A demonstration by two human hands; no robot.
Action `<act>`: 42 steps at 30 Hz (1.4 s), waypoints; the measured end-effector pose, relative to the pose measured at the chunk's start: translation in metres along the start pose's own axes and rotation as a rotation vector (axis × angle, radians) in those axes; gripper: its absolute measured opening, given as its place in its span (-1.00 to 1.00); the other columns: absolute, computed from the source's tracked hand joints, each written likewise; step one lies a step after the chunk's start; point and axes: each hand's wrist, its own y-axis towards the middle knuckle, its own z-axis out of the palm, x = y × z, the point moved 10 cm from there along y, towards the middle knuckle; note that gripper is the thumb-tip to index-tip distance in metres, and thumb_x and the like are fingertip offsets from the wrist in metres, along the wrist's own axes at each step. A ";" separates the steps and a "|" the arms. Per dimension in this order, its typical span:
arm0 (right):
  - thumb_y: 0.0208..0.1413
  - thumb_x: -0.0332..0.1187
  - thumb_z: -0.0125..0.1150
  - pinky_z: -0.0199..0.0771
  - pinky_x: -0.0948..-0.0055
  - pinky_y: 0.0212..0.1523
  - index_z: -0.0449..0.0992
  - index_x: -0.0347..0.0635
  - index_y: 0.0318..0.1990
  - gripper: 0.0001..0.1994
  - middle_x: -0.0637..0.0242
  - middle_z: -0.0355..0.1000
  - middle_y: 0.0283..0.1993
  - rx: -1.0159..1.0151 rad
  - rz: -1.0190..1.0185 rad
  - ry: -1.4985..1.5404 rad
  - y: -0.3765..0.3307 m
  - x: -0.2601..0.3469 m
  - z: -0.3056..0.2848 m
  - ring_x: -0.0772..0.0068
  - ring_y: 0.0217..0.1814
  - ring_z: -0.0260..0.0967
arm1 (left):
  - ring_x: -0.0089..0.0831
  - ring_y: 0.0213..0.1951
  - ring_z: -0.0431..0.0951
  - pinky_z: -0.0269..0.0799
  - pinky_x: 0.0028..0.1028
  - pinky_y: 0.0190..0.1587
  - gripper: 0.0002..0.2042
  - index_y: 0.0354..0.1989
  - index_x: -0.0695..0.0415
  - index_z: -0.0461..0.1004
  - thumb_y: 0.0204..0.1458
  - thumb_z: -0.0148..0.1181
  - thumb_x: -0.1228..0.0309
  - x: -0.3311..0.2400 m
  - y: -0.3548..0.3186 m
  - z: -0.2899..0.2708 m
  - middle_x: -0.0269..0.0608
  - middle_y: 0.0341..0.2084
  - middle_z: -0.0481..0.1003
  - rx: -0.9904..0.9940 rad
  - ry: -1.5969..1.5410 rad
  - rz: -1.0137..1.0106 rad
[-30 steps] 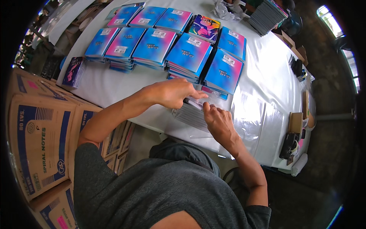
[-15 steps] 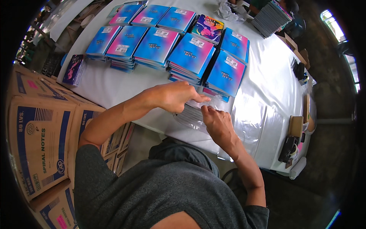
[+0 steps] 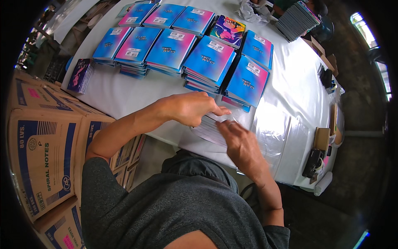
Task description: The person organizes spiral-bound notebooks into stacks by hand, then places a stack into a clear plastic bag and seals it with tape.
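Note:
My left hand (image 3: pixel 191 109) is at the near table edge, its lower fingers curled and its index finger reaching right. It seems to hold the clear plastic bag (image 3: pixel 237 113) around a pack of notebooks (image 3: pixel 210 132), whose pale page edges show. Most of that pack is hidden by my hands. My right hand (image 3: pixel 239 143) lies over the right side of the pack, fingers extended and slightly blurred. Just beyond the hands stand stacks of blue-and-pink spiral notebooks (image 3: pixel 247 81).
Clear plastic sheets (image 3: pixel 275 135) lie right of my hands on the white-covered table (image 3: pixel 286 79). A dark-covered notebook stack (image 3: pixel 79 76) stands at the left edge. Cardboard boxes (image 3: pixel 45 162) are piled at left. Another notebook stack (image 3: pixel 296 20) stands far right, near a person's hand.
My right hand has let go of its pinch on the plastic and moved slightly right and down, fingers now straighter. My left hand has shifted only a little.

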 end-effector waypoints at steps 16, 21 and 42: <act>0.10 -0.08 0.20 0.39 0.15 -0.56 0.36 -0.29 -0.10 -0.56 0.07 0.42 -0.67 0.148 0.433 -0.007 0.011 -0.046 0.084 0.00 -0.63 0.44 | -0.01 -0.34 0.56 0.45 -0.24 -0.29 -0.23 0.23 0.00 0.32 -0.33 0.15 0.75 0.001 0.004 -0.003 -0.05 -0.25 0.56 -0.072 -0.001 0.084; 0.09 -0.11 0.22 0.42 0.07 -0.37 0.42 -0.12 -0.02 -0.62 0.07 0.49 -0.52 0.304 0.416 0.131 0.010 -0.055 0.094 -0.06 -0.44 0.48 | -0.05 -0.51 0.51 0.39 -0.27 -0.40 -0.22 0.24 -0.02 0.30 -0.33 0.14 0.74 -0.004 0.004 -0.004 0.08 -0.54 0.50 -0.020 0.037 0.024; -0.17 -0.63 0.04 0.40 0.23 -0.62 0.27 -0.55 -0.11 -0.64 -0.12 0.40 -0.34 0.176 0.079 -0.286 0.019 -0.035 0.072 0.06 -0.57 0.45 | 0.03 -0.20 0.54 0.45 -0.18 -0.16 -0.24 0.22 0.21 0.28 -0.38 -0.01 0.77 -0.009 0.002 -0.004 0.19 -0.20 0.50 -0.099 0.147 0.110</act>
